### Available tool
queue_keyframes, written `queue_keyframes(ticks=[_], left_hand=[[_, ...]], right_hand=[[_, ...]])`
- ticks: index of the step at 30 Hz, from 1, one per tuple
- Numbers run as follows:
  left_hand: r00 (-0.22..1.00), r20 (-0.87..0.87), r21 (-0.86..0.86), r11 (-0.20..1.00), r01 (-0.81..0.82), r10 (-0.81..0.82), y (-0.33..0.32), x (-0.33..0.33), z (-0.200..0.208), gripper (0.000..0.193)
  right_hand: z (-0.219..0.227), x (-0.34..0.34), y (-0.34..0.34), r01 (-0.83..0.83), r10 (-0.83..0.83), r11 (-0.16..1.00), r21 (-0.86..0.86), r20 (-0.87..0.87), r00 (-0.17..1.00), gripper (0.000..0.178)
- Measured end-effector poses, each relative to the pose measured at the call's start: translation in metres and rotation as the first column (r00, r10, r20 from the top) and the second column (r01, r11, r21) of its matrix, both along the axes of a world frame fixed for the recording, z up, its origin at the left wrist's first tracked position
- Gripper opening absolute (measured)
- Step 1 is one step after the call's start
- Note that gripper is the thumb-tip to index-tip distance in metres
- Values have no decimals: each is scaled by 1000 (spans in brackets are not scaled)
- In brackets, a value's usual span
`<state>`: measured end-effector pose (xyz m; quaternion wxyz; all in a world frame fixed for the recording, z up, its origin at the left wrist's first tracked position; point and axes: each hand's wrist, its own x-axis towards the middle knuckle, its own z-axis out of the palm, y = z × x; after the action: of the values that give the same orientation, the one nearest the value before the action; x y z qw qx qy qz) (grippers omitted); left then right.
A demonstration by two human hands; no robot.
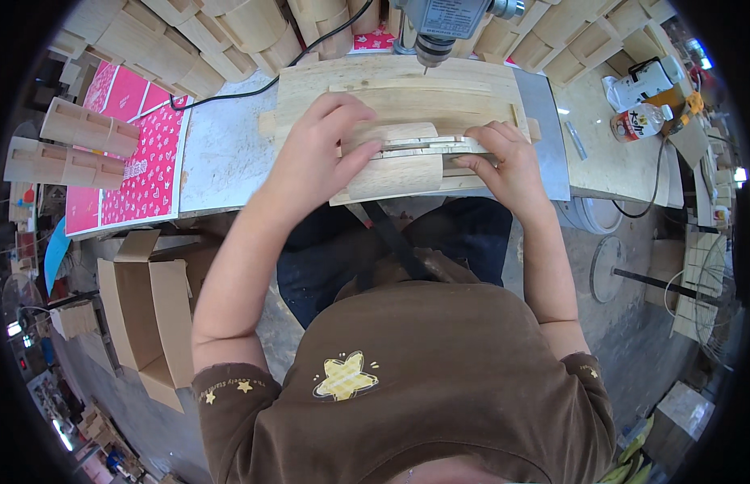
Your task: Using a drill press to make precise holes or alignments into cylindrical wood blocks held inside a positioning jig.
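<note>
A pale wooden piece with rounded sides lies lengthwise on a wooden board jig. Along its middle runs a thin layered strip, dark and light at its edges. My right hand pinches the strip's right end between thumb and fingers. At the other end, my left hand rests its thumb on the strip, while its curled fingers stay apart from the thumb. Above the board hangs a drill press, its thin bit pointing down behind the wooden piece.
Stacked rounded wooden pieces line the back, with more at the left on pink printed sheets. A black cable crosses the table. At right are a plastic bottle and a marker. A cardboard box stands below left.
</note>
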<state>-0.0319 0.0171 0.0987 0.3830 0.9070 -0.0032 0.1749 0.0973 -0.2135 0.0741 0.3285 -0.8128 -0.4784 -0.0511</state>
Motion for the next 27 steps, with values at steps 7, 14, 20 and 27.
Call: queue_keyframes(ticks=[7, 14, 20, 27], left_hand=[[915, 166, -293, 904, -311, 369, -43, -35, -78, 56], [892, 203, 63, 904, -423, 403, -32, 13, -93, 70], [881, 158, 114, 878, -464, 445, -2, 30, -100, 62], [924, 123, 80, 924, -374, 363, 9, 31, -108, 54]], right_hand=[[0, 11, 3, 12, -12, 1000, 9, 3, 1000, 30], [-5, 55, 18, 113, -114, 993, 31, 60, 992, 32], [-8, 62, 36, 120, -122, 992, 30, 70, 990, 31], [16, 70, 28, 67, -62, 900, 430, -24, 998, 27]])
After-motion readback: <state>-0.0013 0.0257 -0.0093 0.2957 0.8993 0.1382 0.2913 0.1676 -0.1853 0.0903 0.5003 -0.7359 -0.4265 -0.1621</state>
